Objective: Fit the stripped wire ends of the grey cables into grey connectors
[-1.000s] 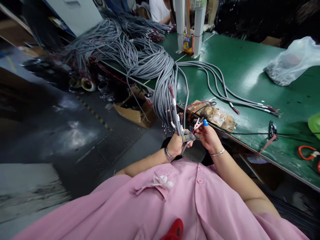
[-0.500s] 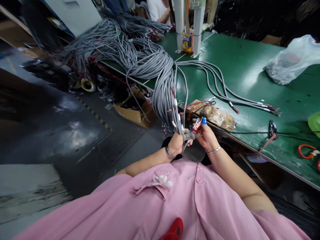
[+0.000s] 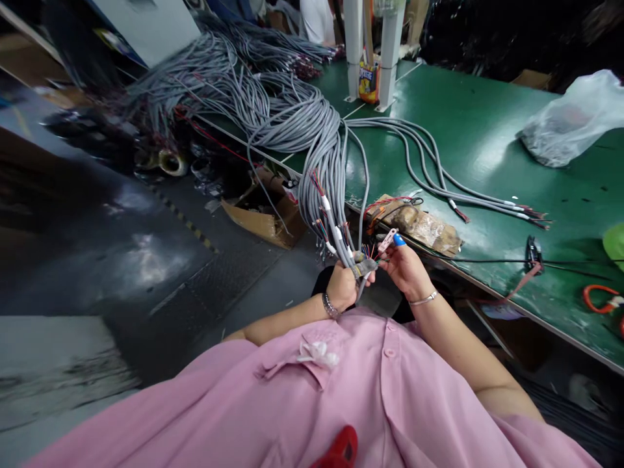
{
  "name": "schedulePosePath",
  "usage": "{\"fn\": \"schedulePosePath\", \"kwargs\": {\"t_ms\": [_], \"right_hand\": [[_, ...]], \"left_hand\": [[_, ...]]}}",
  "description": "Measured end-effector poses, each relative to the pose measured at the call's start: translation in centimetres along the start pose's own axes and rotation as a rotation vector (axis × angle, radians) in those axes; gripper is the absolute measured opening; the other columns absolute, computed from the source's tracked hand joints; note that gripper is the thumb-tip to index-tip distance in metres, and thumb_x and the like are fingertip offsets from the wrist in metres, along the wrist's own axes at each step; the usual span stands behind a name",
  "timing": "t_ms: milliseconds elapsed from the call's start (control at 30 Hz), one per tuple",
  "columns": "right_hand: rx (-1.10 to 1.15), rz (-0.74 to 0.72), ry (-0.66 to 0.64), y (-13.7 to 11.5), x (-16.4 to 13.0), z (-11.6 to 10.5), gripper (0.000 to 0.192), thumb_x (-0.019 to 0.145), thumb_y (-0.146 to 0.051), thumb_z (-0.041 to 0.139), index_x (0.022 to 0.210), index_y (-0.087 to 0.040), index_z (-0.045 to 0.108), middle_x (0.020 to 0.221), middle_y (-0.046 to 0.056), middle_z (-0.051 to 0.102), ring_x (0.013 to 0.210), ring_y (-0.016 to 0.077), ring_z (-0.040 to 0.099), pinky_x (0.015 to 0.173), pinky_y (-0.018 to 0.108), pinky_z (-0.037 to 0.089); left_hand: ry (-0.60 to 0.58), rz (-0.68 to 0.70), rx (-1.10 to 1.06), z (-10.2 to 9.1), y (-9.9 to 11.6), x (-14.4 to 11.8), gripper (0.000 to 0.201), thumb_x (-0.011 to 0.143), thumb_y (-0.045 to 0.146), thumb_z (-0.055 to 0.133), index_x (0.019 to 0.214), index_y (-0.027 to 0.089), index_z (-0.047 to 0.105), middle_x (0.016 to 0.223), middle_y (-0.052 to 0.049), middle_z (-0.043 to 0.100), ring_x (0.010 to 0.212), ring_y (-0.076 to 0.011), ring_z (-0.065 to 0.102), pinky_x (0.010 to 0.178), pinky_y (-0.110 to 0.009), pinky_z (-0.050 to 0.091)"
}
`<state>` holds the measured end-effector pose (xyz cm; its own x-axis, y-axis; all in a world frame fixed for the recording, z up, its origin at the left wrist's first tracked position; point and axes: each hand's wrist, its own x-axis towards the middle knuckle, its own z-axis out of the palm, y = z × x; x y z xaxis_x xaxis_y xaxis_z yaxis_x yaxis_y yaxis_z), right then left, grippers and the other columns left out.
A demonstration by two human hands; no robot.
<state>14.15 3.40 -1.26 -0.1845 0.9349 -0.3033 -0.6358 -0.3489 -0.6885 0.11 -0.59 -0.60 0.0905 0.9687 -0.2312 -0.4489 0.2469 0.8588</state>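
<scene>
My left hand [image 3: 342,286] is closed around the ends of several grey cables [image 3: 336,224] that hang off the green table's edge from a big bundle [image 3: 297,120]. Coloured wires stick out of the cable ends just above my fist. My right hand [image 3: 405,268], with a blue cap on one fingertip, pinches a small pink tag [image 3: 387,240] and the thin coloured wires [image 3: 369,252] right next to my left hand. Both hands are held in front of my pink shirt, just below the table edge.
On the green table [image 3: 468,143] lie a few loose grey cables [image 3: 439,179], a taped brown packet [image 3: 423,225], a clear plastic bag [image 3: 568,120], a black clip [image 3: 531,248] and orange-handled pliers [image 3: 602,299]. A cardboard box [image 3: 263,218] sits on the floor. A person in white is at the far end.
The cable ends in my left hand have swung a little to the left and lower. My right hand has shifted slightly, still pinching the pink tag and wires.
</scene>
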Motion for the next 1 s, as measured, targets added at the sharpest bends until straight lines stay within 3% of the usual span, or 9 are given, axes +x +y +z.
{"fn": "schedulePosePath", "kwargs": {"t_ms": [200,400,600,800,1000], "right_hand": [[-0.015,-0.026,0.022,0.4,0.1,0.0,0.031,0.071,-0.047,0.075,0.078,-0.019,0.065,0.068,-0.003,0.063,0.053,0.0068,0.052,0.051,0.019,0.047],[-0.198,-0.326,0.202,1.4,0.4,-0.5,0.036,0.078,-0.053,0.066,0.071,-0.018,0.064,0.059,-0.003,0.058,0.048,0.0057,0.045,0.046,0.018,0.040],[-0.026,-0.123,0.101,1.1,1.2,-0.3,0.041,0.073,-0.059,0.066,0.077,-0.018,0.065,0.070,0.001,0.066,0.058,0.0114,0.057,0.052,0.024,0.046],[0.110,-0.132,0.145,1.2,1.8,0.2,0.036,0.072,-0.053,0.072,0.077,-0.018,0.065,0.072,0.000,0.068,0.063,0.0120,0.059,0.058,0.025,0.048],[0.086,-0.040,0.018,1.1,0.9,-0.5,0.046,0.075,-0.066,0.059,0.080,-0.020,0.063,0.076,0.001,0.068,0.061,0.0123,0.059,0.056,0.026,0.049]], "left_hand": [[0.040,0.018,-0.055,0.1,-0.3,0.6,0.022,0.067,0.030,0.073,0.066,0.016,0.057,0.052,0.001,0.059,0.044,-0.0083,0.052,0.041,-0.019,0.036],[0.036,0.025,-0.069,0.2,-0.3,0.6,0.020,0.067,0.028,0.073,0.067,0.015,0.058,0.053,0.001,0.060,0.045,-0.0090,0.053,0.040,-0.019,0.036],[0.040,0.017,-0.047,0.5,-0.5,0.7,0.022,0.067,0.030,0.074,0.066,0.015,0.057,0.051,0.001,0.059,0.044,-0.0092,0.053,0.041,-0.019,0.037],[0.046,-0.002,0.007,0.7,-0.7,0.7,0.027,0.064,0.032,0.076,0.064,0.015,0.055,0.051,0.001,0.059,0.044,-0.0087,0.052,0.041,-0.019,0.037],[0.040,-0.003,0.021,0.7,-0.3,0.1,0.028,0.065,0.033,0.076,0.064,0.016,0.053,0.050,0.001,0.059,0.042,-0.0088,0.052,0.041,-0.019,0.037]]}}
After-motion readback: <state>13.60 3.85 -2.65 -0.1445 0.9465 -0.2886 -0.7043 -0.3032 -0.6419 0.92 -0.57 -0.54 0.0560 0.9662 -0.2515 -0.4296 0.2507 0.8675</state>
